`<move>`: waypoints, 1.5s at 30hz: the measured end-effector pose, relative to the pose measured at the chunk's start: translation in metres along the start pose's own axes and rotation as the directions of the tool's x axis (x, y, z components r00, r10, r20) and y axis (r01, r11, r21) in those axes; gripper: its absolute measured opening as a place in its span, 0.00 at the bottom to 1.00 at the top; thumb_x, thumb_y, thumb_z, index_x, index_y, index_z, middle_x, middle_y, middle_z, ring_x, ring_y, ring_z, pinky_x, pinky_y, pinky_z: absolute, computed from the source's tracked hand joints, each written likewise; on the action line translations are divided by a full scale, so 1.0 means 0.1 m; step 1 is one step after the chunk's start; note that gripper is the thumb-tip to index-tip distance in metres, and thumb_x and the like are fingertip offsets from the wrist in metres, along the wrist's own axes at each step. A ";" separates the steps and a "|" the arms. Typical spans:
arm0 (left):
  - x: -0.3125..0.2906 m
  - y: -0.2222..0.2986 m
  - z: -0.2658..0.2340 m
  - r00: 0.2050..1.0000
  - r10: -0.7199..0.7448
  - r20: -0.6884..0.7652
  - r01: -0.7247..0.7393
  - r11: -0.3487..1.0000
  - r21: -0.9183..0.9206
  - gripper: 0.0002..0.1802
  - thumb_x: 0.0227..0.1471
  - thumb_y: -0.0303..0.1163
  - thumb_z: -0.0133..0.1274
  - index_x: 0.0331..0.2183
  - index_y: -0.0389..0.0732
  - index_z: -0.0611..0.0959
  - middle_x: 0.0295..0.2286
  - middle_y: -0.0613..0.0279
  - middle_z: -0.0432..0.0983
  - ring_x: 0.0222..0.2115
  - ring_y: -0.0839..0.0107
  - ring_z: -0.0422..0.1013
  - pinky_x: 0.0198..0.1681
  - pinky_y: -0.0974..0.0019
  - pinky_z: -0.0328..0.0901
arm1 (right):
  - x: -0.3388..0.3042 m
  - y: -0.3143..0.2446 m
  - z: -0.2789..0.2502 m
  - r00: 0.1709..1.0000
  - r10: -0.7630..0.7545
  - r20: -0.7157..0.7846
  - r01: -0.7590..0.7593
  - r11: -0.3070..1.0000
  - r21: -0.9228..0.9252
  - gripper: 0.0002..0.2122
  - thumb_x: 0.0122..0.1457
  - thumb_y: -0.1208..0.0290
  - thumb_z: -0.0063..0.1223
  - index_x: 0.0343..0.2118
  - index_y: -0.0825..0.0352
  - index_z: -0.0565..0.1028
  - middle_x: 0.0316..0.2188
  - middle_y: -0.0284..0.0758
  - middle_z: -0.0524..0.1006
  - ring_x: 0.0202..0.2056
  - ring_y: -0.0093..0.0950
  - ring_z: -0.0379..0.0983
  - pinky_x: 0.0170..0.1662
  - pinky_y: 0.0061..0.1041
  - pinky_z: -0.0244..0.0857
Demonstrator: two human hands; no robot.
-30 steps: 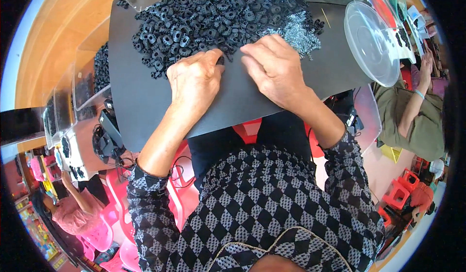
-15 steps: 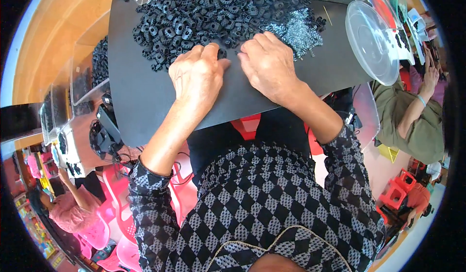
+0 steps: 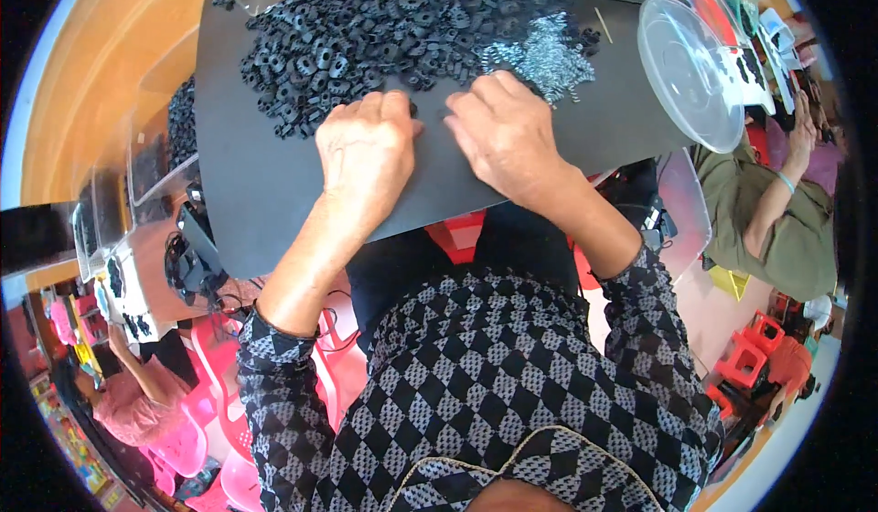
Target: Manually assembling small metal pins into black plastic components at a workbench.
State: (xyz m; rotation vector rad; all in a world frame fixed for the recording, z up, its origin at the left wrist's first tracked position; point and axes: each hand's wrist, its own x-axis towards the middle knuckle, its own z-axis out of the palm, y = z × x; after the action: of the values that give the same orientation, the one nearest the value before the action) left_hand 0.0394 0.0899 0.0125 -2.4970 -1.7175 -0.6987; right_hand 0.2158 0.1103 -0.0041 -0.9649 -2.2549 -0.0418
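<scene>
On the dark grey board, my left hand (image 3: 368, 151) is closed, fingers curled at the near edge of a heap of small black plastic pieces with holes (image 3: 338, 46), which look like cord-lock parts. One dark piece (image 3: 413, 109) shows beside its thumb and index finger, mostly hidden. My right hand (image 3: 508, 142) is also closed, a short gap to the right. Its fingertips point down and inward, so whatever they hold is out of sight. Just beyond its knuckles lies a pile of small silver coil springs (image 3: 551, 59).
A round clear plastic lid (image 3: 690, 73) overlaps the board's (image 3: 265, 210) right edge. Clear bins of black pieces (image 3: 183, 119) stand at the left. A thin stick (image 3: 604, 25) lies beyond the springs. Co-workers sit on both sides; one's arm (image 3: 776, 206) shows at the right.
Both hands remain close together over the board, with slight finger shifts. The dark piece by my left thumb shows less than before. The whole view has shifted slightly.
</scene>
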 end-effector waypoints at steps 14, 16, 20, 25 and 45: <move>-0.32 0.27 -0.04 0.855 -0.466 0.229 0.419 0.359 -0.834 0.06 0.51 0.24 0.53 0.34 0.33 0.79 0.23 0.68 0.73 0.22 0.84 0.65 0.26 0.79 0.63 | -0.29 0.32 -0.39 0.976 0.147 -0.162 -0.155 0.987 -0.035 0.08 0.43 0.80 0.59 0.29 0.67 0.77 0.23 0.36 0.72 0.27 0.34 0.70 0.30 0.29 0.65; -0.34 0.31 -0.04 0.840 -0.478 0.255 0.409 0.251 -0.877 0.06 0.51 0.23 0.53 0.33 0.33 0.79 0.23 0.68 0.73 0.22 0.83 0.65 0.26 0.78 0.63 | -0.22 0.34 -0.33 0.981 0.105 -0.164 -0.116 0.991 -0.064 0.10 0.42 0.79 0.59 0.31 0.66 0.77 0.23 0.35 0.71 0.26 0.34 0.68 0.29 0.29 0.64; -0.41 0.28 -0.04 0.856 -0.472 0.212 0.381 0.299 -0.875 0.06 0.50 0.23 0.55 0.34 0.32 0.79 0.24 0.68 0.73 0.22 0.83 0.65 0.26 0.78 0.63 | -0.13 0.35 -0.26 0.995 0.062 -0.079 -0.075 0.982 -0.175 0.08 0.43 0.79 0.59 0.29 0.65 0.75 0.24 0.34 0.70 0.28 0.33 0.67 0.29 0.29 0.63; -0.45 0.19 -0.04 0.864 -0.472 0.174 0.336 0.283 -0.898 0.07 0.50 0.23 0.55 0.34 0.32 0.79 0.25 0.67 0.74 0.23 0.82 0.67 0.27 0.77 0.64 | -0.06 0.27 -0.20 0.996 0.041 -0.077 -0.053 0.984 -0.168 0.06 0.43 0.79 0.58 0.26 0.65 0.74 0.24 0.34 0.71 0.28 0.34 0.68 0.29 0.29 0.63; -0.60 -0.12 -0.09 0.846 -0.507 0.164 0.268 0.140 -0.953 0.07 0.52 0.24 0.54 0.34 0.31 0.78 0.27 0.64 0.75 0.23 0.80 0.69 0.28 0.78 0.65 | 0.22 -0.15 0.11 0.990 0.130 -0.055 -0.124 0.988 0.096 0.07 0.48 0.79 0.56 0.32 0.68 0.75 0.27 0.38 0.75 0.32 0.36 0.72 0.36 0.29 0.65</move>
State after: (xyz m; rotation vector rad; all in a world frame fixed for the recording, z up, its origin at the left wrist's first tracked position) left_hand 0.0087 0.0396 -0.0048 -2.0902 -2.2741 -2.7455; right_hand 0.1891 0.1166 0.0038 -1.0411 -2.1165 0.0874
